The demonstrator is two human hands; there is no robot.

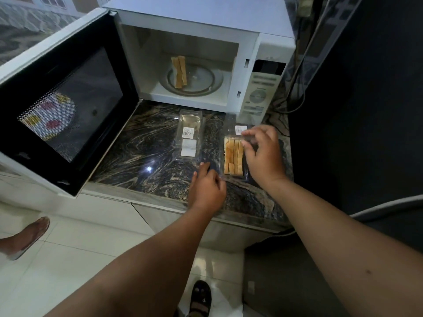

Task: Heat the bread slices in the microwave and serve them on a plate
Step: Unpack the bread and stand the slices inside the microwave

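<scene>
Dark marbled counter [148, 156] was seen w/ a white microwave [263, 65] at the back, door [68, 106] swung fully open to the left. Two bread slices [179, 72] were stood on edge on the glass turntable [206, 83] inside. An empty clear plastic tray [188, 136] w/ barcode label was laid on the counter in front of the oven. Just right of it, a clear bread pack [229, 133] w/ more slices [233, 156] on edge was seen. Left hand [207, 188] was placed at the pack's near-left corner, fingers curled; grip on the plastic couldn't be told. Right hand [261, 154] was held over the pack's right side, thumb and fingertips pinched on its clear wrap. White floor tiles [80, 248] were seen below.
</scene>
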